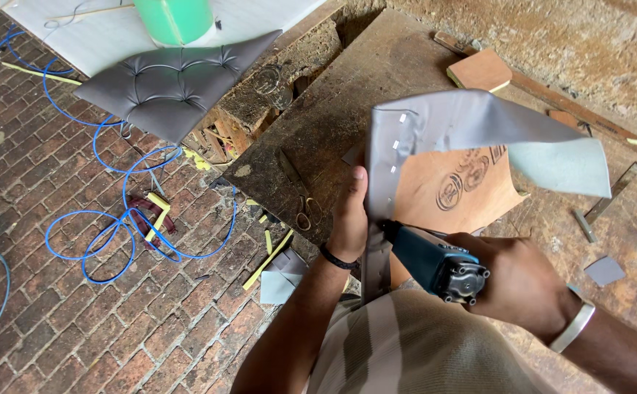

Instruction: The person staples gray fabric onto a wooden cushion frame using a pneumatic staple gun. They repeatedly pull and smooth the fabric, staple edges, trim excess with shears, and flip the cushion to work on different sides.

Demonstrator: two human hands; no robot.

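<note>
Two hands on the job: my left hand (349, 219) pinches the folded edge of the grey vinyl (471, 120) against the rim of the plywood panel (442, 193), fingers closed tight on the fold, thumb on top. My right hand (519, 281) is wrapped shut around the blue staple gun (435, 263), its nose pressed to the vinyl edge just below my left thumb. The panel stands tilted at the near edge of the tabletop (333, 124), close to my body.

Progress, as I judge it: a short row of staples (393, 157) already runs down the folded edge above the gun's nose, so that stretch is fastened. Plenty is left, though. The far part of the vinyl flaps loose, curling up off the wood and showing its pale backing, and the bare plywood face lies open beneath it.

Around me: scissors (300, 197) lie on the tabletop left of my wrist, a small wooden block (480, 69) sits farther back, a grey tufted cushion (172, 84) rests beyond the tabletop's corner, and a blue hose (125, 219) loops over the brick floor (63, 321).
</note>
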